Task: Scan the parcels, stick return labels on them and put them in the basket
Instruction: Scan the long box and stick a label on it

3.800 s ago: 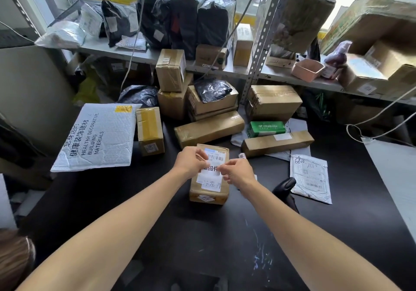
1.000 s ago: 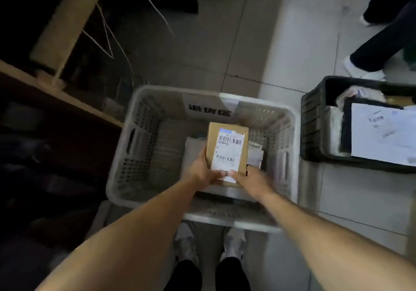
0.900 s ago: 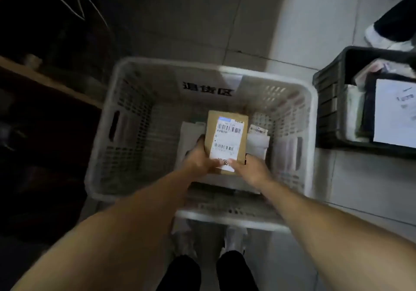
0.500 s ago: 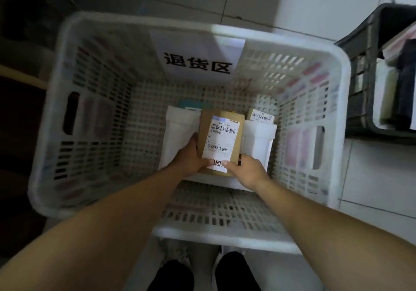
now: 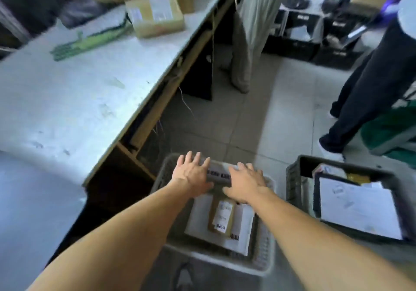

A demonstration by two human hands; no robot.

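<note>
Head view showed both hands, left (image 5: 191,175) and right (image 5: 245,184), flat-fingered and holding nothing above the pale slatted plastic basket (image 5: 263,254); the labelled brown cardboard parcel (image 5: 222,217) lay inside at six o'clock.

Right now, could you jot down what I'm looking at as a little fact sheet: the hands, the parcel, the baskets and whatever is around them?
left hand: open, fingers spread, above the far rim of the white basket, holding nothing
right hand: open, beside the left one, holding nothing
small brown parcel: lies in the white basket on white mailers, label facing up
white basket: on the floor beside the worktable
dark crate: to its right, holds papers
worktable: cardboard box at far end
bystanders: two people's legs on the tiled floor
</note>
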